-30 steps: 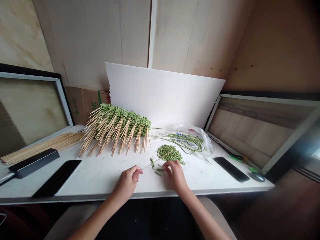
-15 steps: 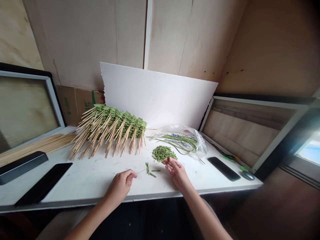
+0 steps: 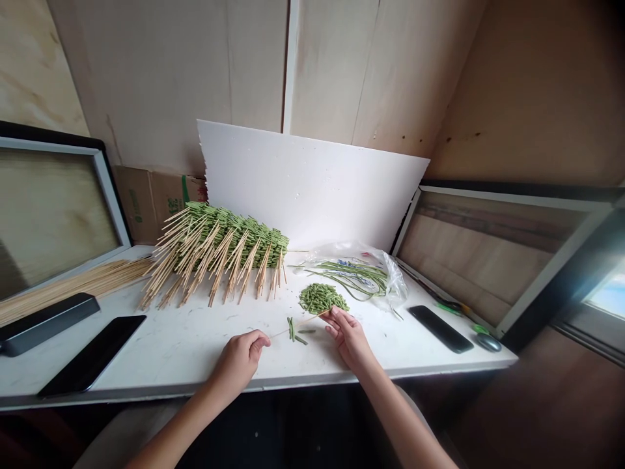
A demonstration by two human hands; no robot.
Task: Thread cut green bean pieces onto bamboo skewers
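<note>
A thin bamboo skewer (image 3: 311, 318) slants between my two hands above the white table. My left hand (image 3: 240, 357) is closed on its lower left end. The fingertips of my right hand (image 3: 347, 333) pinch the other end; whether a green piece is also between them I cannot tell. Just beyond my right hand is a heap of short cut green stems (image 3: 319, 296), perhaps garlic sprouts or beans. A few loose green pieces (image 3: 291, 329) lie below the skewer. Stacked at the back left are many skewers threaded with green pieces (image 3: 234, 231), their bare ends pointing toward me.
Long green stems (image 3: 349, 277) lie in a clear plastic bag (image 3: 394, 283). Bare skewers (image 3: 83, 280) lie at left, near a black box (image 3: 51, 322) and a dark phone (image 3: 92, 355). Another phone (image 3: 439, 329) and a mouse (image 3: 488, 342) sit right. A white board (image 3: 312, 189) stands behind.
The view has shifted slightly. Both hands keep almost the same pose with the skewer between them.
</note>
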